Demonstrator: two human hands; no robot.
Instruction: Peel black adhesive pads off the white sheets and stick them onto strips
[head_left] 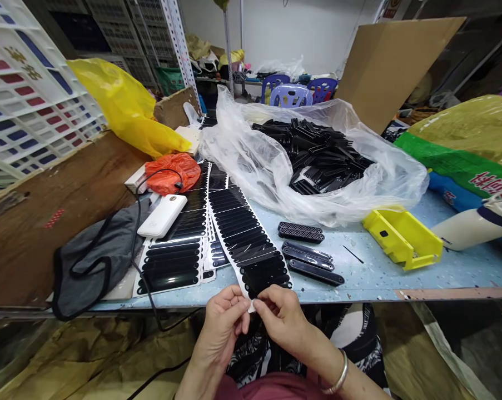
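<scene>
Both hands are down at the near edge of the bench [376, 272], working the bottom end of a long sticker sheet [246, 239] that runs away across the blue top. The left hand [223, 325] has its grip pressed together on the sheet's lower corner, thumb and fingers pinching the white backing. The right hand [282, 316] meets it there, fingertips closed on the last black oval sticker at that same corner; a metal bangle [338, 378] sits on that wrist.

Just to the right of the sheet lie 4 black plastic strips [309, 255], 1 with a grille pattern, the others smooth, side by side on the bench. More sticker sheets [179, 244] fan out to the left, with a white power bank [162, 215] resting on them, its black cable looping off the edge.

Containers now: a big clear plastic bag [267, 161] lies open behind, holding a heap of black plastic parts [317, 155]. A yellow tray [401, 236] sits to the right; its contents cannot be made out. An orange bag [173, 172] is bunched shut, and a yellow bag [125, 105] slumps behind it.
</scene>
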